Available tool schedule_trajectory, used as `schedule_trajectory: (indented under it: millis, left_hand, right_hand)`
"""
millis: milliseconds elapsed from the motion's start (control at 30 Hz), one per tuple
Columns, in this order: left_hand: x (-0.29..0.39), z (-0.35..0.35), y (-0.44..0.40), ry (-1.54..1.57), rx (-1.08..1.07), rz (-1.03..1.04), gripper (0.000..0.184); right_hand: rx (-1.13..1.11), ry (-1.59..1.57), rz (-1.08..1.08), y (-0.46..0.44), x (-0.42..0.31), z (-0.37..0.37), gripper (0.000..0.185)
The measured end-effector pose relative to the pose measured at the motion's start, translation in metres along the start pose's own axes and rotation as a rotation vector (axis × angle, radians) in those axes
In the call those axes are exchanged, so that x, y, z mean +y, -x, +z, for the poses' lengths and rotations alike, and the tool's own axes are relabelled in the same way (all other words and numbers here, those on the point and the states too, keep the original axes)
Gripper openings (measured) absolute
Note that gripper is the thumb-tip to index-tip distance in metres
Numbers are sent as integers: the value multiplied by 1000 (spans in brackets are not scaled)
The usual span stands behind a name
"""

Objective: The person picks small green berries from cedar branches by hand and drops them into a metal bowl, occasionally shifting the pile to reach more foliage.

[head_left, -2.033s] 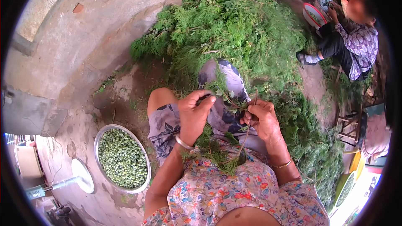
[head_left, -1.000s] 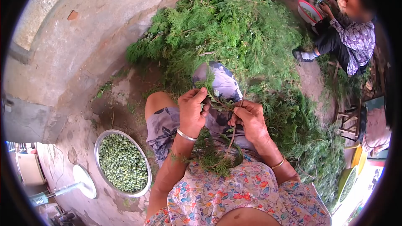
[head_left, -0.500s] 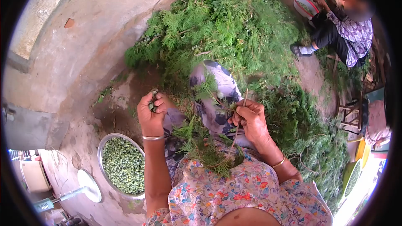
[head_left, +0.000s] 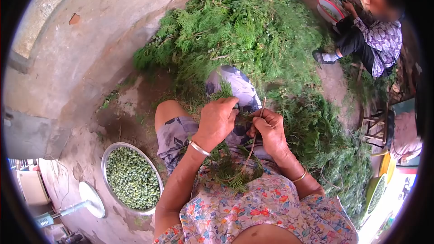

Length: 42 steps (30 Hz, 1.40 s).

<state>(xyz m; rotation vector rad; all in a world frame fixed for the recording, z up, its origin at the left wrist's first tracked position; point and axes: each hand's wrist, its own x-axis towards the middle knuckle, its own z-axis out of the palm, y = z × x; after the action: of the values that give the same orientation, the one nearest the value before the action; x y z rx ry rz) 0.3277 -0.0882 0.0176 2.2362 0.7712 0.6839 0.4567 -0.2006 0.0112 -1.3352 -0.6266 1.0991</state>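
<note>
My right hand (head_left: 270, 132) is closed around the thin brown stem of a leafy evergreen branch (head_left: 230, 171), whose green sprays lie over my lap and shirt. My left hand (head_left: 216, 121) has its fingers pinched together beside a sprig (head_left: 222, 91) of that branch, just left of my right hand. A bit of green cone shows at its fingertips; the curled fingers hide the rest. To the left on the ground, a metal basin (head_left: 104, 167) holds many small green cones (head_left: 133, 178).
A large heap of cut evergreen branches (head_left: 244, 31) lies ahead and continues down my right side. Another person (head_left: 382, 40) sits at upper right by a red-rimmed basin (head_left: 330, 10). A white round fan base (head_left: 92, 199) stands lower left.
My left hand, which showed green cones in its grasp, has moved right from beside my knee to the branch. My right hand stays on the stem, nearly still.
</note>
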Motion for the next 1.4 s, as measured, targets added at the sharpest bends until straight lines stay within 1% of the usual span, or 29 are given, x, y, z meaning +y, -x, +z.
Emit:
schedule_trajectory:
  millis: [100,167,200,233,267,300,333,367,400,467,500,533,600,633,700,733,800,833,900,933,1000,1100,1233,1333,1367,1400]
  left_hand:
    - [-11,7,3,38,30,-58,20]
    - [-15,10,6,-277,260,14,16]
    - [-23,8,7,-278,263,10,16]
    - [-35,3,7,4,372,-205,13]
    - [-44,-5,8,292,472,-415,10]
    - [-47,-20,12,293,469,-417,10]
    - [-46,-41,15,815,442,-511,8]
    - [-43,-53,16,1336,394,-586,7]
    - [-39,-55,18,1332,397,-586,7]
    - [-26,-47,30,1304,311,-623,7]
    - [-25,-36,36,1298,269,-683,6]
    - [-25,-24,41,1298,272,-684,6]
    - [-23,0,46,887,190,-557,8]
    - [-22,11,45,890,192,-559,8]
    - [-19,27,38,515,328,-274,13]
    - [-18,30,36,515,329,-271,13]
    - [-18,31,31,342,363,-210,11]
    - [-18,29,30,342,362,-208,11]
    - [-19,25,28,-65,359,92,15]
    - [-18,26,29,-65,358,93,15]
    - [-18,31,32,-166,286,44,21]
    - [-19,26,31,-190,268,23,23]
    - [-16,18,29,-236,306,-3,22]
    - [-35,23,31,-259,361,30,20]
    - [-50,24,36,-303,414,-94,18]
    - [-62,20,41,-346,466,-220,16]
  right_hand:
    - [3,0,10,1,0,0,12]
    - [8,-22,16,1,2,-3,12]
    - [14,-48,24,2,2,-4,11]
    - [10,-47,25,2,2,-5,11]
    - [28,-151,54,1,0,-6,11]
    - [49,-256,84,1,-1,-9,10]
    - [52,-255,87,2,-2,-11,10]
    - [65,-343,116,0,-2,-11,9]
    - [75,-433,146,-1,-2,-11,9]
    - [60,-437,157,-2,-1,-12,7]
    - [52,-437,152,-3,1,-12,10]
    - [46,-436,145,-3,2,-13,13]
    - [42,-405,148,-3,0,-10,13]
    - [41,-377,148,-2,0,-8,13]
    - [25,-341,131,-2,1,-9,13]
    - [10,-310,114,-2,1,-9,13]
    - [16,-286,110,-2,0,-7,14]
    - [22,-263,112,-2,0,-7,14]
    - [30,-262,104,-1,1,-6,14]
    - [36,-260,97,-1,2,-6,14]
    - [30,-262,100,-1,2,-7,14]
    - [5,-228,105,-2,2,-8,13]
    - [-44,-207,73,-2,2,-4,13]
    - [-9,-240,92,-3,0,3,12]
    - [-8,-242,90,-3,1,-2,12]
    - [-9,-361,103,-2,4,-11,11]
